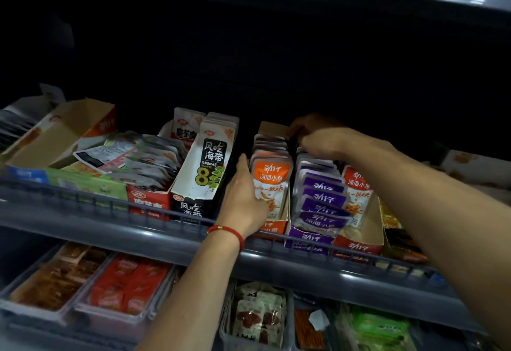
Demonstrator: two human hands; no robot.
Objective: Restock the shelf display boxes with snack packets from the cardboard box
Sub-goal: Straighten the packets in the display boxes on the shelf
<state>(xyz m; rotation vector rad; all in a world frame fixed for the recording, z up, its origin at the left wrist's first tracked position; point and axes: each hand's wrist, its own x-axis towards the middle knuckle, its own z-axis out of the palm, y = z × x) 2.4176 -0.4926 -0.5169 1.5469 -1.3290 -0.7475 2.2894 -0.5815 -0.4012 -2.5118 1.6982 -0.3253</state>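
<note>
Three display boxes stand side by side at the middle of the grey shelf (177, 242): an orange box (272, 226) with one row of orange packets (271, 182), a purple box (309, 240) with at least five purple packets (325, 201) showing in a leaning row, and a red-orange box (359, 245) holding what looks like a single orange-topped packet (358, 193) upright at its back. The left hand (244, 198), a red string bracelet (228, 233) on its wrist, lies flat with fingers straight against the front orange packet, thumb up along the row's left side. The right hand (318, 140) reaches over the rear of the purple row, fingers curled down among the packets there; the shelf's depth is dark, so whether it actually pinches one cannot be told. To the left stand a black-and-white seaweed box (193, 193), a red box (148, 201) of grey packets and an open tan carton (63, 132). A low wire rail (91, 201) crosses the box fronts. Below, clear trays (41, 314) hold more snacks. The right forearm hides the boxes further right.
</note>
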